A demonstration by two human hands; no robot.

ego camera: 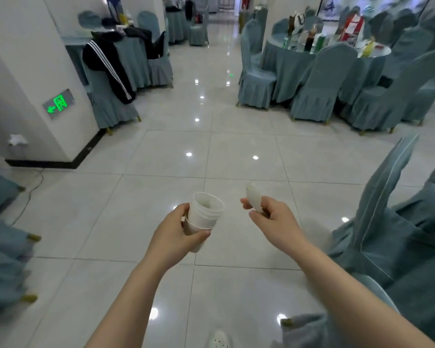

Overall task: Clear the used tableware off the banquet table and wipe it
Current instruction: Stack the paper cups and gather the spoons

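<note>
At lower centre, the left hand point(178, 231) grips stacked white cups point(203, 217). Beside it, the right hand point(274, 217) pinches a white spoon point(253, 197)

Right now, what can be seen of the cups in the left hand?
The cups are a nested stack of white disposable cups, seemingly thin plastic or paper, with the top one's open mouth tilted up and away. The left hand wraps the stack's lower part in its grip, thumb across the front. They are carried above the tiled floor, touching nothing else.

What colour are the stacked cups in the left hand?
White. The stacked cups, held by the left hand, show best in the head view, the only one.
</note>
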